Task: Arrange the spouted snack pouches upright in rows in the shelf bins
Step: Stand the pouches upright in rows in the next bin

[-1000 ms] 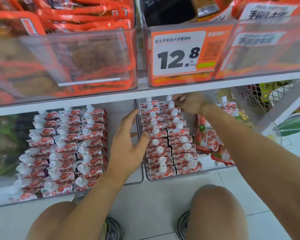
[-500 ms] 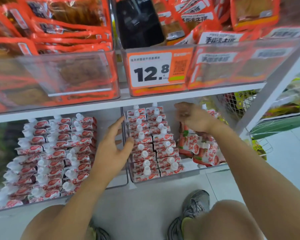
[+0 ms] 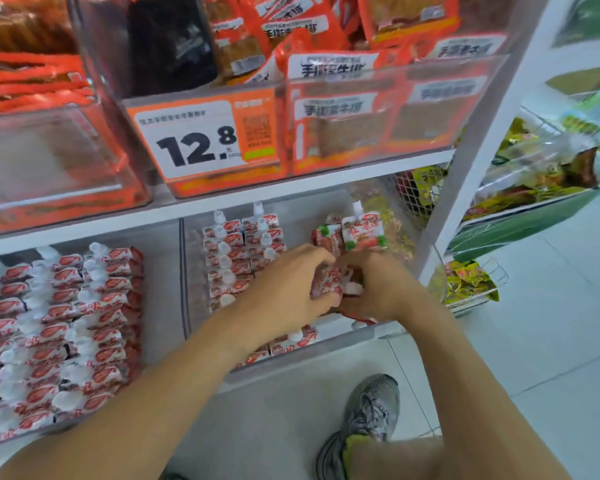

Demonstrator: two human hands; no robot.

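Note:
Red-and-white spouted snack pouches with white caps fill two clear bins on the lower shelf. The left bin [image 3: 160, 306] holds three upright rows of pouches [image 3: 66, 323]. In the right bin [image 3: 392, 332], two upright rows [image 3: 236, 251] stand on its left side, and loose pouches [image 3: 362, 233] lean at the back right. My left hand [image 3: 288, 289] and my right hand [image 3: 381, 289] meet over the right bin, both closed around a small bunch of pouches [image 3: 329, 284] between them.
The upper shelf carries clear bins of orange snack packs and a 12.8 price tag [image 3: 201, 140]. A white shelf upright [image 3: 492, 133] stands at the right, with a wire basket of green packs [image 3: 471, 282] beyond it. My grey shoe [image 3: 364, 424] rests on the tiled floor.
My left hand left the divider between the bins and moved right. My right hand came forward from the bin's back. Both now grip pouches together. The view has shifted left and up.

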